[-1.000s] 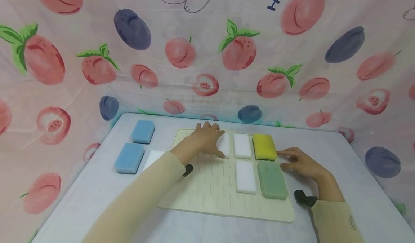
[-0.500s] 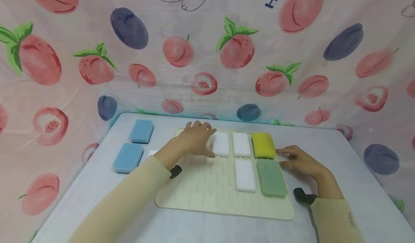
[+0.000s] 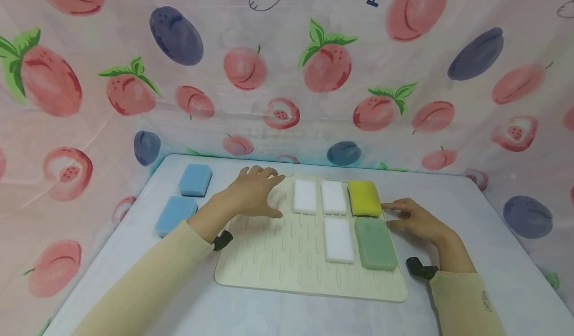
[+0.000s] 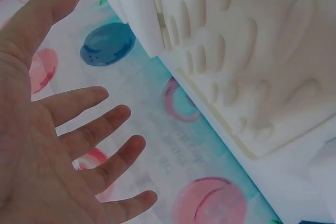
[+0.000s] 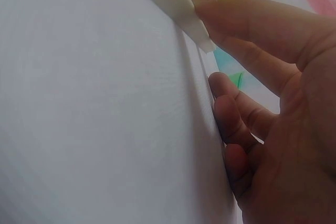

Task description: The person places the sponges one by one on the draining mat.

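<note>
My left hand (image 3: 255, 191) hovers over the left part of a cream ribbed mat (image 3: 287, 261), fingers spread and nothing between them. In the left wrist view the same hand (image 4: 73, 135) shows its bare palm side. Just right of it lies a flat white sponge (image 3: 305, 197), with a second white sponge (image 3: 334, 198) beside that and a third white sponge (image 3: 339, 240) in the front row. My right hand (image 3: 419, 221) rests at the mat's right edge, thumb and forefinger touching it near the yellow sponge (image 3: 364, 199) and the green sponge (image 3: 375, 244).
Two blue sponges (image 3: 195, 180) lie on the white table (image 3: 148, 256) left of the mat; my left forearm partly covers the nearer one. A fruit-print curtain (image 3: 287, 67) hangs behind the table and along its sides.
My left hand has moved left, away from the left white sponge in the back row, which now shows whole. A white piece on the table at left is now hidden by my arm.
</note>
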Motion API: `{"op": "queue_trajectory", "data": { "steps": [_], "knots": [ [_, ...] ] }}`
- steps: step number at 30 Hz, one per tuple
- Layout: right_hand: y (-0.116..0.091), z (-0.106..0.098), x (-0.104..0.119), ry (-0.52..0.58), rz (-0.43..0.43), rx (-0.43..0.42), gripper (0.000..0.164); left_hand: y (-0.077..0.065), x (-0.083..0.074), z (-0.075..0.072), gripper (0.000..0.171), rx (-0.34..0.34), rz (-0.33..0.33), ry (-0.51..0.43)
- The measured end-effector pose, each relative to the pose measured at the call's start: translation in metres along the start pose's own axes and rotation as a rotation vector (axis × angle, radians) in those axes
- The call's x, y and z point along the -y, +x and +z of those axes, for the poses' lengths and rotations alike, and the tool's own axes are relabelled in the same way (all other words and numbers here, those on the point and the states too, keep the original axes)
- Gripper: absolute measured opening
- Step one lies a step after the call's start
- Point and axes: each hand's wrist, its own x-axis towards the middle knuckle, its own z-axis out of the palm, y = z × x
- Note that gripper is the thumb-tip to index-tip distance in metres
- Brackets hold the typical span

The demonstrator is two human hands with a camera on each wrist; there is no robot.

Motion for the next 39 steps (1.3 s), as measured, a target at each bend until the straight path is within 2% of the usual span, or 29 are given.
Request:
{"op": "queue_trajectory", "data": {
  "steps": [6,23,33,39],
  "knots": [
    [0.0,-0.001,0.001,0.004,-0.007,-0.003,0.065,-0.014,0.007,-0.001,0.098,0.0,-0.013,-0.008],
    [0.0,-0.001,0.003,0.004,0.002,0.008,0.066,-0.05,0.03,0.007,0.096,0.016,-0.032,-0.02],
    [0.001,0.0,0.002,-0.014,-0.01,-0.003,0.064,-0.074,0.043,0.011,0.093,-0.006,-0.032,-0.031],
    [-0.001,0.0,0.001,0.005,0.004,0.006,0.067,-0.083,0.05,0.017,0.094,0.008,-0.031,-0.026]
  ]
}}
